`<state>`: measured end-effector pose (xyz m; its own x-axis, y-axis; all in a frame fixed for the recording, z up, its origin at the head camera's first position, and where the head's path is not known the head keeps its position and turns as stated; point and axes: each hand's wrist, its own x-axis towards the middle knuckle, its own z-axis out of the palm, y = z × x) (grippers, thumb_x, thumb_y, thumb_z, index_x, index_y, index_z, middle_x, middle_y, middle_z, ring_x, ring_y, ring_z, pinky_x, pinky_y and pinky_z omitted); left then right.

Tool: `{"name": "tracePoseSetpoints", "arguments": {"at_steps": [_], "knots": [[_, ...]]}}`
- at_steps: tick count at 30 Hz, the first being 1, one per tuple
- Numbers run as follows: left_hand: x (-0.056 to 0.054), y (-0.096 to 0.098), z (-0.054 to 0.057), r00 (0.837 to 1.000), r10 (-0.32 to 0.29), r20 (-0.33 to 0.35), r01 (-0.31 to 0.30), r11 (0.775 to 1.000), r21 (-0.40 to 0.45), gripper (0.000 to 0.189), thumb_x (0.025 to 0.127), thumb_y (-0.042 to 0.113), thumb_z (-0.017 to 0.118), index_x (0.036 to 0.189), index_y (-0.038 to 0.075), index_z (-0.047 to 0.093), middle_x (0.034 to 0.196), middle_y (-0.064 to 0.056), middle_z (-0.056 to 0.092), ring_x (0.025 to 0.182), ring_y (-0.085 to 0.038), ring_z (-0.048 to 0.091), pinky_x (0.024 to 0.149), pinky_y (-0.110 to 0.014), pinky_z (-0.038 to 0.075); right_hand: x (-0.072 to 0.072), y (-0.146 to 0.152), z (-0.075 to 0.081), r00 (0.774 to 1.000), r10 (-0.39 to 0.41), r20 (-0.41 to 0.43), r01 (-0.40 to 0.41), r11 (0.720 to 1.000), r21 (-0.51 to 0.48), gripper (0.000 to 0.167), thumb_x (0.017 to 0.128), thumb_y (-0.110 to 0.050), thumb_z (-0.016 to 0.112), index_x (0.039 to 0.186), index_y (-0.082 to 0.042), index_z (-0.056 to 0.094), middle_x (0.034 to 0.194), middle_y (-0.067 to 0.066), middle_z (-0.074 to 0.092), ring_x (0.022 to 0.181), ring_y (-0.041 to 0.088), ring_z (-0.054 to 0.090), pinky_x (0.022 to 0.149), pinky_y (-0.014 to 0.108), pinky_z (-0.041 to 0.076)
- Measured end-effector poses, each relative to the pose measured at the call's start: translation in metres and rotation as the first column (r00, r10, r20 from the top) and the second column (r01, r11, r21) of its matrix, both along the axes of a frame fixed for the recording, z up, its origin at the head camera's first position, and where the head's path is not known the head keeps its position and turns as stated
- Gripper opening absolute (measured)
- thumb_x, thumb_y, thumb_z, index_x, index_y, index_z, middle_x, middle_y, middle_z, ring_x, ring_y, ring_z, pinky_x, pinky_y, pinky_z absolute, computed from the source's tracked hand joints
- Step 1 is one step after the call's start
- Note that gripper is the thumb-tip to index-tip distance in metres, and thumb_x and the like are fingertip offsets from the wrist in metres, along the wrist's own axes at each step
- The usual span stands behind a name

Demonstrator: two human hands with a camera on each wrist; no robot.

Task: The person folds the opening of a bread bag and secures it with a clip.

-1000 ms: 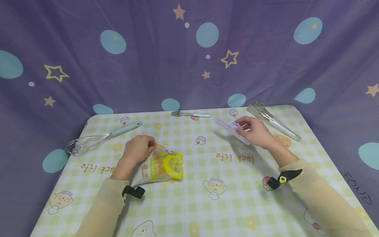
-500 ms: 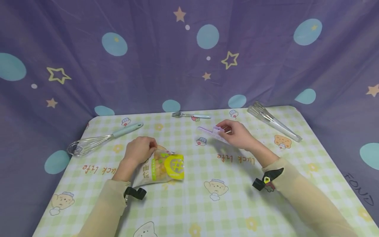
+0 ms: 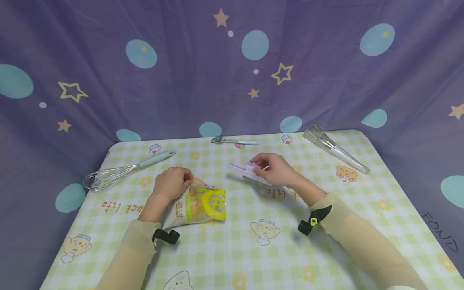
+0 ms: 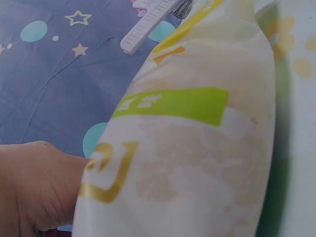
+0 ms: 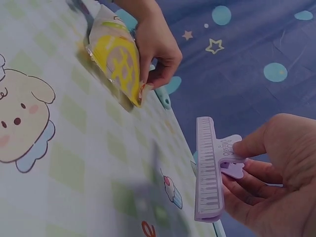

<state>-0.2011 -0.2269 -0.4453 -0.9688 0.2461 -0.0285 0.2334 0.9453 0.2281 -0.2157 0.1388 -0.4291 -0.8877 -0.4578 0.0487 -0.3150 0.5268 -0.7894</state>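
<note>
My left hand (image 3: 169, 184) pinches the top edge of a snack bag (image 3: 197, 204) with yellow and green print, holding it on the table left of centre. In the left wrist view the bag (image 4: 197, 163) fills most of the frame. To its right, my right hand (image 3: 279, 171) grips a lilac bag clip (image 3: 248, 172) by its handle tabs, held above the table and apart from the bag. The right wrist view shows the thumb on one tab of the clip (image 5: 208, 168) and fingers behind the other. The clip's long bar points toward the bag.
A whisk (image 3: 130, 169) lies on the left of the checked tablecloth (image 3: 224, 253). At the back edge rests a fork (image 3: 233, 141). Metal tongs (image 3: 335, 149) lie at the back right. A purple curtain (image 3: 181, 88) hangs behind the table.
My right hand has carried the bag clip leftward and slightly nearer to me, closing in on the bag. The left hand and the snack bag have stayed in place.
</note>
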Motion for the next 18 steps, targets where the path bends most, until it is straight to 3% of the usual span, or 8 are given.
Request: {"name": "tracePoseSetpoints", "arguments": {"at_steps": [18], "knots": [[0.002,0.002,0.003,1.0,0.007,0.013,-0.007,1.0,0.0,0.012,0.099,0.02,0.076,0.087,0.023,0.074,0.087,0.001,0.075,0.074,-0.021,0.066,0.061,-0.042,0.052,0.005,-0.033,-0.008,1.0,0.002,0.01,-0.002,1.0,-0.012,0.025,0.102,-0.014,0.066,0.123,-0.002,0.071,0.115,0.015,0.073,0.102,0.025,0.071,0.095,0.042,0.059]]}}
